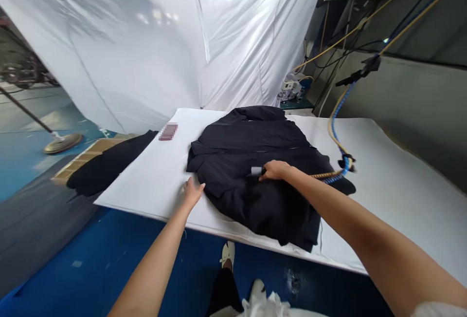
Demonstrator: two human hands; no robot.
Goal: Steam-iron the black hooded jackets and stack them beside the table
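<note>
A black long-sleeved garment [255, 161] lies spread over the white-covered table [386, 171], its folds bunched toward the near edge. My right hand [277, 170] is closed around the dark handle of what looks like an iron [257, 171], whose grey end points left over the middle of the garment. Yellow and blue cords [337, 129] run from it up to the right. At the garment's left edge rests my left hand [193, 192], thumb and fingers apart, touching the white surface and the cloth's border.
Behind the table hangs a white plastic sheet [233, 34]. Dark cloth [109, 163] lies over a wooden crate [83, 158] at the left. A blurred reddish item [168, 132] sits on the table's far left. Further left is a round metal stand base [63, 143]. Equipment [292, 90] stands behind.
</note>
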